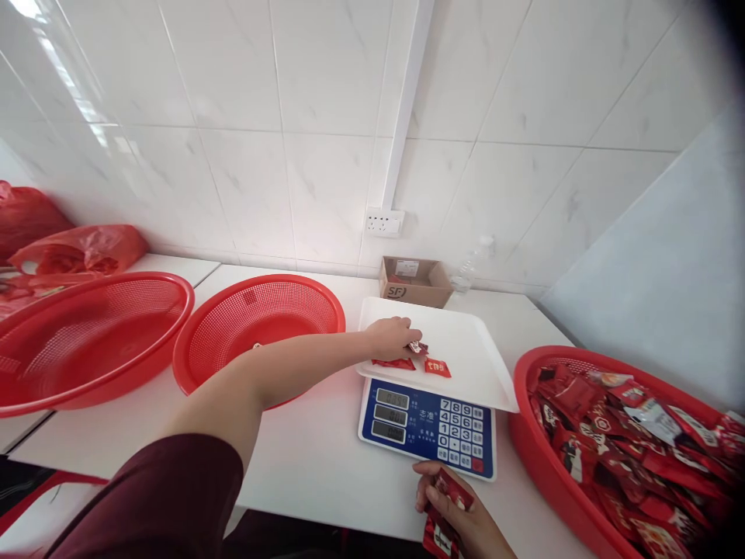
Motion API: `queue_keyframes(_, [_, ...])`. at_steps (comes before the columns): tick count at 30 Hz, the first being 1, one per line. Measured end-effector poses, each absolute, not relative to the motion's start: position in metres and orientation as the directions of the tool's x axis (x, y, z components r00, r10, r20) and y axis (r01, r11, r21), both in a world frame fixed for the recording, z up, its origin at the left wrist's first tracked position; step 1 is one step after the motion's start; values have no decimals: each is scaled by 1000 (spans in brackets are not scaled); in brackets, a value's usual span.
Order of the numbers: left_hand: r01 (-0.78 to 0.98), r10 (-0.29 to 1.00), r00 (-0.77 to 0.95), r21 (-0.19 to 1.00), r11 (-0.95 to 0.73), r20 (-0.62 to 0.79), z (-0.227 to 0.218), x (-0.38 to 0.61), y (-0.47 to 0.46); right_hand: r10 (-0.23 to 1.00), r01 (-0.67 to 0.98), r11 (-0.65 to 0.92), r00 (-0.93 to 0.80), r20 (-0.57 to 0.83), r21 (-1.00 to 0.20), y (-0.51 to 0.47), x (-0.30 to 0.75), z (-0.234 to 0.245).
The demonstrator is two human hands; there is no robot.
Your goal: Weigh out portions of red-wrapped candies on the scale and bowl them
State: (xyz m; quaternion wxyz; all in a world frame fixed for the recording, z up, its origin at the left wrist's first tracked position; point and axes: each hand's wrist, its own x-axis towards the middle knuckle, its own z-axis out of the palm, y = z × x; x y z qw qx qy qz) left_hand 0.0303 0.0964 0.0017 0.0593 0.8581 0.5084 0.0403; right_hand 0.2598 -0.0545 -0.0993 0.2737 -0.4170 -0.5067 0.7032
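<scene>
My left hand point(391, 337) reaches over the white weighing tray point(466, 341), its fingers closed on a small dark red and white packet point(417, 348). Beside those fingers a red packet point(438, 367) lies flat on the tray, and another red packet point(396, 363) sits under the hand. Below, the blue keypad panel of the digital scale point(427, 427) shows its displays and number keys; the digits are too faint to read surely. In front of the scale, my right hand point(459, 516) is wrapped round several red packets point(445, 497).
At right, a large red basket point(527, 411) is heaped with red packets. Two red perforated baskets point(334, 299) point(180, 299) stand at left. Behind the tray are a cardboard box point(422, 295) and a clear plastic bottle point(474, 264). Red plastic bags point(110, 248) lie far left.
</scene>
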Motion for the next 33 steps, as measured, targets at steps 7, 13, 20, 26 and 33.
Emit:
queue_keyframes(7, [912, 937, 303, 233, -338, 174, 14, 21, 109, 814, 35, -363, -475, -335, -931, -59, 262, -100])
queue_keyframes(13, [922, 949, 189, 286, -260, 253, 53, -13, 95, 808, 23, -382, -478, -346, -924, -57, 263, -99])
queue_keyframes(20, [977, 989, 126, 162, -138, 80, 65, -93, 7, 817, 26, -294, -512, -265, -955, -60, 261, -100])
queue_keyframes(26, [991, 988, 127, 46, -124, -82, 59, -95, -22, 904, 228, 56, -424, -47, -972, -27, 256, -52])
queue_keyframes(33, [992, 987, 112, -45, -118, -111, 55, -49, 15, 881, 615, 466, -391, 267, -636, 40, 237, 5])
